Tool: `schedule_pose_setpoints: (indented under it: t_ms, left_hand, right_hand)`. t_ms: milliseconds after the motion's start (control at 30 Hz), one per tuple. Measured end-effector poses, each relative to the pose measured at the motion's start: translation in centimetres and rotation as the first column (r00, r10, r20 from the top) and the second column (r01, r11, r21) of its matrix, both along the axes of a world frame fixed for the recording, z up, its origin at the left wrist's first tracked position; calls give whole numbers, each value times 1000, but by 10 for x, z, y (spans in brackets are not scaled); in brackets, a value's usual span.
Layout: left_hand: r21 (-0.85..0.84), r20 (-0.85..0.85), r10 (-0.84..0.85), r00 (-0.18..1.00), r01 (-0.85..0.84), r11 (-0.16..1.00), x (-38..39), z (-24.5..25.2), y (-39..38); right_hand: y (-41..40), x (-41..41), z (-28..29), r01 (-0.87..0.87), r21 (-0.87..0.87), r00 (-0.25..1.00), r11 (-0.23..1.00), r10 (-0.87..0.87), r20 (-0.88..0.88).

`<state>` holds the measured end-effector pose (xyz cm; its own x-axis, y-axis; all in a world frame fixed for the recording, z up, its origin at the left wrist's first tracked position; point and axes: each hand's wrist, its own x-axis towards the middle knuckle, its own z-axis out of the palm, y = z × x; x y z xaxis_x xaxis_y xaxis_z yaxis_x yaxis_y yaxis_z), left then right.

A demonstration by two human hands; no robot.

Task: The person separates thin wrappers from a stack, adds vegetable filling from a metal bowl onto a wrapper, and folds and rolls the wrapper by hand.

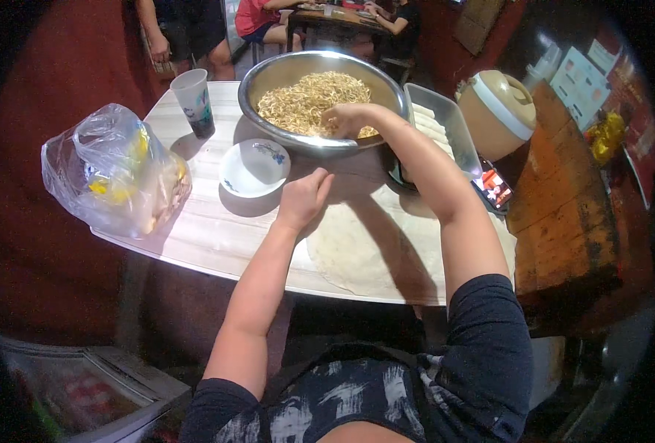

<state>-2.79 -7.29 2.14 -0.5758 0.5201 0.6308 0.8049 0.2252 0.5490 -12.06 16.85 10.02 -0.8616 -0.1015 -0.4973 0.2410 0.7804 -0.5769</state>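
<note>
My right hand [351, 119] reaches into a large steel bowl [255, 119], its curled fingers down in a heap of bean sprout filling [311, 97]. The sprouts hide the fingertips. My left hand [304, 198] hovers or rests just in front of the bowl with its fingers curled in; nothing shows in it. Thin round dough wrappers [355, 249] lie flat on the table before me, partly under my right forearm. Left of my left hand is a white bowl [253, 169] with a blue flower pattern, and nothing is in it.
A clear plastic container [471, 158] holds several pale rolls [431, 126]. Beside it are a lit phone [495, 188] and a beige jug with a lid [496, 108]. Left stand a plastic cup [193, 102] with dark drink and a filled plastic bag [122, 171]. People are in the background.
</note>
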Motion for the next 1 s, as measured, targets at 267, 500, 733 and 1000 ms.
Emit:
schedule_pose_setpoints:
  t_ms: [267, 500, 733, 1000]
  left_hand:
    - [-85, 31, 13, 999, -10, 996, -6, -9, 2]
    - [-118, 30, 27, 999, -23, 993, -8, -11, -11]
    - [-122, 39, 6, 999, -1, 993, -5, -12, -2]
    - [-159, 94, 9, 995, 6, 987, -10, -14, 2]
  right_hand:
    - [-10, 24, 15, -92, 374, 919, 923, 223, -325]
    - [-31, 30, 23, 1, 260, 953, 966, 78, -293]
    - [-8, 18, 2, -120, 421, 894, 899, 282, -349]
    - [10, 11, 25, -40, 243, 909, 969, 136, -393]
